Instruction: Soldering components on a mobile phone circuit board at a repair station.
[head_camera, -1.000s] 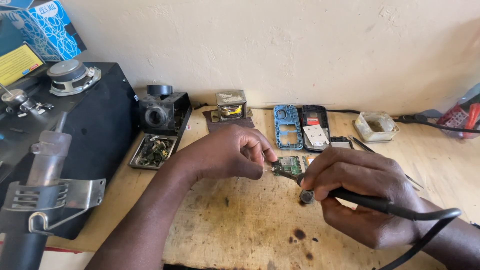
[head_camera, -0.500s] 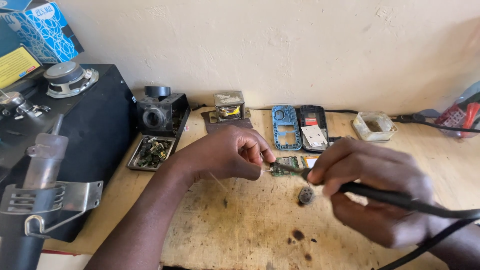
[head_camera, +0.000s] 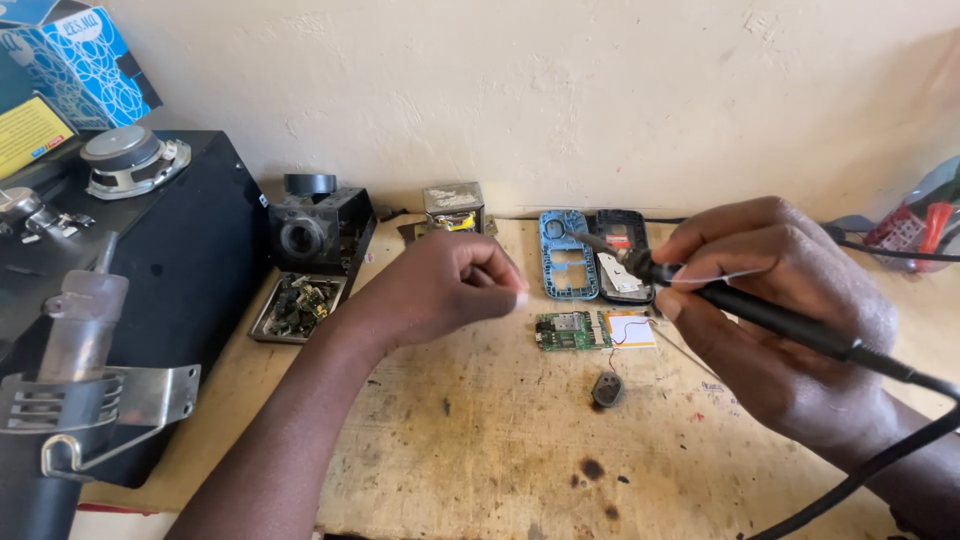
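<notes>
- We see the right hand (head_camera: 780, 320) wrapped around a black soldering iron (head_camera: 760, 312), fingers clamped on its grip; the tip points left and is raised above the bench, over the phone shells.
- The left hand (head_camera: 445, 285) is curled with fingertips pinched together, lifted just left of the circuit board (head_camera: 565, 330); whether it holds anything between them, we cannot tell.
- The board lies flat on the scorched wooden bench (head_camera: 480, 440), with a white screen piece (head_camera: 630, 329) touching its right end.
- A small round speaker (head_camera: 607, 389) sits just below the board, joined by a thin wire.
- Behind the board, a blue phone frame (head_camera: 566, 255) and a black phone shell (head_camera: 622, 255) lie side by side near the wall.
- At left stand an iron stand (head_camera: 312, 235) with a tray of scraps (head_camera: 297, 305), and a black box (head_camera: 190, 270).
</notes>
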